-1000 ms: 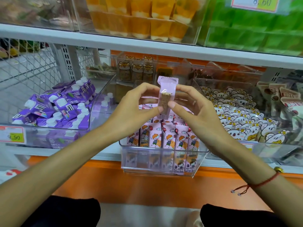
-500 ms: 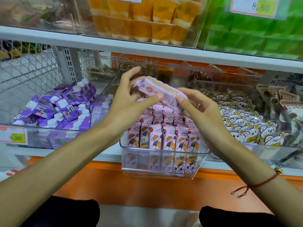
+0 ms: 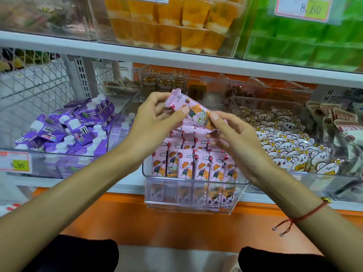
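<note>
One pink snack packet (image 3: pixel 193 112), two hands, above a clear bin (image 3: pixel 192 195) of the same packets.

The left hand (image 3: pixel 155 122) pinches the packet's upper end between thumb and fingers, and the right hand (image 3: pixel 233 138) pinches its lower end, so it slants down to the right in the air over the bin. The bin's front row (image 3: pixel 193 167) shows six upright packets, with more behind that cannot be counted. Two price tags show, 9.90 (image 3: pixel 17 164) and 8.60 (image 3: pixel 308 8). Half a second ago the packet's plain back faced the camera and the left fingers were spread; now its printed cartoon side faces up.
</note>
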Motion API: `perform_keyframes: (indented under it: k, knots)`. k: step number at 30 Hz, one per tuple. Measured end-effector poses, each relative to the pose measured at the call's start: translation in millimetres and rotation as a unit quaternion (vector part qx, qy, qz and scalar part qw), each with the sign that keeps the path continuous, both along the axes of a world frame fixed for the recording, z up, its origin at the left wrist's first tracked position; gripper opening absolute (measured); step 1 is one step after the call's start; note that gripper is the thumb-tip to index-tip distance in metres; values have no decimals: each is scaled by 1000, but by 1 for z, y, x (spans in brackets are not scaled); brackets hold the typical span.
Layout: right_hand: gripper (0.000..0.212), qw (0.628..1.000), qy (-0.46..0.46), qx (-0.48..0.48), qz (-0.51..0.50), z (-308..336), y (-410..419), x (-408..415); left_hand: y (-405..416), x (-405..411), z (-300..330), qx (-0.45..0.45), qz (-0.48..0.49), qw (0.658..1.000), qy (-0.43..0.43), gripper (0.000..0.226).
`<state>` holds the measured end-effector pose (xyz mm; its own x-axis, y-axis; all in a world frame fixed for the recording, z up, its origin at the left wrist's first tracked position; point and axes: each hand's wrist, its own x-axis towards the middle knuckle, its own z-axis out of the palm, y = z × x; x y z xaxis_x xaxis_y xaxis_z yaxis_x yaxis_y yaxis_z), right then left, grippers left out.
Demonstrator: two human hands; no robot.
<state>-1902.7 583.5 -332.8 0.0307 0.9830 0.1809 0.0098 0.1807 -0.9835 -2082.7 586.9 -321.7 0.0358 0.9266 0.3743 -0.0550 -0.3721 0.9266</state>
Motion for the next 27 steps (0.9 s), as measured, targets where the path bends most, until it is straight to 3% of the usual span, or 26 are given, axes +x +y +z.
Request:
perform_keyframes:
  k: [4, 7, 9, 12, 17, 24, 27]
  knots:
    - [36, 964, -248, 59, -70, -9, 2, -5, 4, -7, 8, 62, 53, 996, 37, 31]
    - [23, 901, -414, 132, -11, -14, 0, -11, 10, -17, 16, 111, 60, 980, 155, 30]
    - [31, 870, -474, 130, 29, -17, -2, -13, 13, -23, 20, 122, 51, 972, 193, 31]
    - [47, 832, -534, 134, 62, -18, -3, -13, 18, -28, 22, 117, 27, 967, 226, 26]
    - [42, 778, -604, 159, 65, -10, -7, -8, 21, -25, 21, 113, 1, 935, 336, 37]
    - [33, 788, -591, 154, 78, -10, -12, -2, 24, -14, 30, 109, -67, 916, 381, 35]
    - [31, 799, -578, 147, 79, -10, -12, 0, 28, -14, 29, 117, -61, 928, 350, 34]
